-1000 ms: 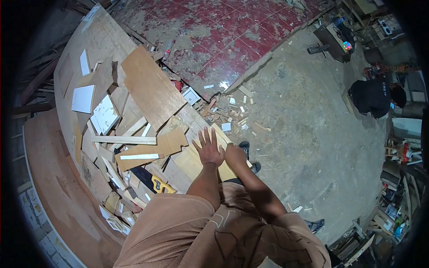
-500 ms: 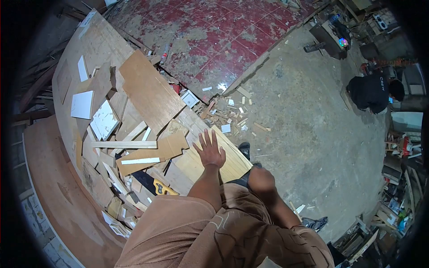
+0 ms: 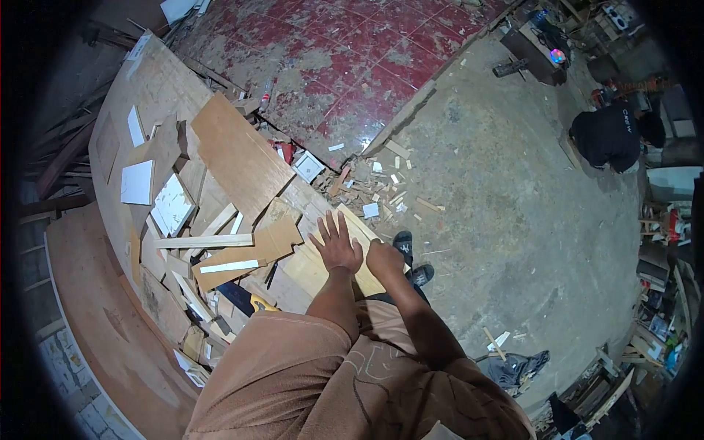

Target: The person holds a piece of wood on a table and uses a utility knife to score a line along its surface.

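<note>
My left hand [image 3: 339, 248] lies flat with fingers spread on a pale wooden board [image 3: 303, 273]. Close beside it, my right hand [image 3: 385, 262] is closed in a fist over the board's right edge; whatever it may hold is hidden by the fingers. Left of my hands lies a notched piece of brown cardboard [image 3: 280, 243] with a white strip [image 3: 229, 266] on it. A handsaw [image 3: 236, 298] with a yellow handle sits by my leg, partly covered by my clothing.
Wood offcuts and white-faced panels [image 3: 172, 207] crowd the worktop's left side, beside a large brown sheet [image 3: 238, 158]. Scraps [image 3: 370, 210] litter the concrete floor. A person in a dark shirt [image 3: 607, 138] crouches at the far right. A small cabinet [image 3: 534, 55] stands behind.
My right hand has moved up and left from beside my knee to the board, next to my left hand. The left hand stays flat on the board.
</note>
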`<act>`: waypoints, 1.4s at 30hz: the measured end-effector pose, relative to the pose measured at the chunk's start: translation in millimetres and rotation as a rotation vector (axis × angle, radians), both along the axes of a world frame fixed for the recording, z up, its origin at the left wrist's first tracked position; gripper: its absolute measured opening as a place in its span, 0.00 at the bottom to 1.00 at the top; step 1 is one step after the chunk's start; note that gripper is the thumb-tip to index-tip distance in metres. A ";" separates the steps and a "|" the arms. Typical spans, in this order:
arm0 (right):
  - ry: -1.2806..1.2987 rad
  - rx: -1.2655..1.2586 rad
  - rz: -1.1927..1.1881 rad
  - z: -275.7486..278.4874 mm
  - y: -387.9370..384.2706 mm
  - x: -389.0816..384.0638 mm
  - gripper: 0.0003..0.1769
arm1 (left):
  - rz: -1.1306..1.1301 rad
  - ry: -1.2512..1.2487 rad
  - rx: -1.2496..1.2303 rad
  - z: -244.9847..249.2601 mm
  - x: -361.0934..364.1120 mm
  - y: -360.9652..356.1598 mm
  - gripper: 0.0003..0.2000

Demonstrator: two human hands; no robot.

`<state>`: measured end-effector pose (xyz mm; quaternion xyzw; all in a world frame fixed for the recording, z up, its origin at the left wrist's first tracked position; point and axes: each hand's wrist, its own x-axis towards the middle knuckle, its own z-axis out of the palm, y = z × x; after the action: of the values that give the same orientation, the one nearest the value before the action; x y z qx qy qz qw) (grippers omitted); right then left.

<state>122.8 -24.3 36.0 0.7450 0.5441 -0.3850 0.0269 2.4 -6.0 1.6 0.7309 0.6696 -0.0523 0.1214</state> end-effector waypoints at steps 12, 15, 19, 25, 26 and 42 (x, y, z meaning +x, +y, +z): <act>0.095 0.205 0.021 -6.6 -20.5 13.4 0.12 | -0.010 -0.171 -0.003 0.6 -16.2 33.9 0.38; 0.093 0.152 -0.003 2.1 -18.5 10.1 0.12 | 0.026 -0.118 -0.066 -1.4 -17.5 46.8 0.37; 0.068 0.135 -0.012 -2.3 -15.4 4.2 0.14 | -0.030 -0.070 0.103 -14.1 -19.5 45.2 0.34; 0.042 0.051 -0.022 0.1 0.2 -2.3 0.13 | -0.067 -0.073 0.078 -17.8 -19.0 54.3 0.31; 0.079 0.035 -0.053 -1.7 4.3 -4.5 0.13 | -0.073 -0.055 0.083 -17.5 -18.9 54.4 0.30; -0.009 0.029 0.001 44.3 -56.3 21.4 0.09 | -0.061 -0.075 0.047 -13.4 -19.3 55.8 0.27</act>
<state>144.2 -80.6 80.3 0.7469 0.5499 -0.3735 0.0189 -16.9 49.9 -11.8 0.7549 0.6432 -0.0130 0.1276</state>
